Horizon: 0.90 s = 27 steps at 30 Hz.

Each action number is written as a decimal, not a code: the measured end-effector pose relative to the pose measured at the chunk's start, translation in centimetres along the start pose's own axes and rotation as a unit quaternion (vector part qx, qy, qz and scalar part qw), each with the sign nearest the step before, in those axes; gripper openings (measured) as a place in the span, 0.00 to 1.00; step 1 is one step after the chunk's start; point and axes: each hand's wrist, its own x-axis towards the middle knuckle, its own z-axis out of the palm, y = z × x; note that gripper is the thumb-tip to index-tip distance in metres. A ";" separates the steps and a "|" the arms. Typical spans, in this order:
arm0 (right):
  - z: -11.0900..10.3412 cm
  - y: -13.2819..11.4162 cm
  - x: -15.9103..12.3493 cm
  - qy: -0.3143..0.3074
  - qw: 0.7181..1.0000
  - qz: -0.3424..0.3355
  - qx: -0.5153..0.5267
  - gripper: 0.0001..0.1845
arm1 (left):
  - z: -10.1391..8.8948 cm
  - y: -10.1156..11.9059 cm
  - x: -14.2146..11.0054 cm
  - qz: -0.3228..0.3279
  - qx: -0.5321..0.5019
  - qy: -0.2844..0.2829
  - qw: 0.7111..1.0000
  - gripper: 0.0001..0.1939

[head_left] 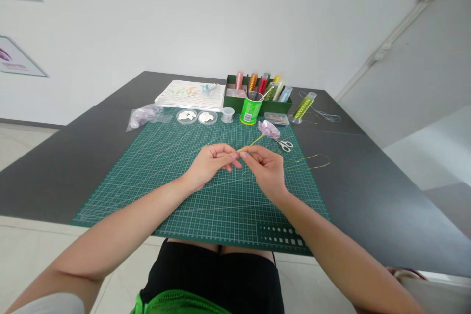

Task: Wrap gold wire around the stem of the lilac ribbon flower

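Counter [353, 176] of dark grey colour is running toward a white wall [184, 19]. Over its middle part a green cutting mat [217, 211] with white grid lines is lying flat. On the far side, white sheets [165, 96] are resting at the left, and just beside them, at the right, a dark green box [276, 107] is holding spools [262, 84] of pink, orange, red, green and blue. Two hands are meeting above the middle of the mat. The right hand [267, 164] is pinching a thin green stem [256, 140] between thumb and forefinger, near the lower end; the left hand [213, 159] is pinching at the very end of the same stem, its fingertips coming close beside the right ones. A green cup [251, 110] is standing in front of the box with several sticks inside, while a clear bag [142, 117] is lying by the far left corner of the mat. A yellow-green spool [304, 106] is standing by the right edge. A pale purple flower [270, 129] is sitting at the upper end of the stem, beyond the right hand. Two round dishes [215, 120] are holding white pieces [187, 115]. White-handled scissors [286, 146] are lying just beside the flower. Finest of all, a yellowish thread [328, 159] is curving over the counter at the right.
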 end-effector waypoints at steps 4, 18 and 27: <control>-0.1 -0.1 -0.1 0.013 0.998 -0.035 -0.047 0.08 | 0.1 0.2 -0.2 0.025 0.016 0.021 0.999 0.13; -1.0 -0.4 -0.5 -0.057 0.967 -0.165 -0.185 0.11 | 0.2 0.9 -0.6 0.091 0.138 0.067 0.984 0.09; -3.1 -1.9 0.6 -0.202 0.968 -0.083 -0.123 0.11 | -1.2 -0.2 0.0 0.149 0.351 0.081 0.921 0.06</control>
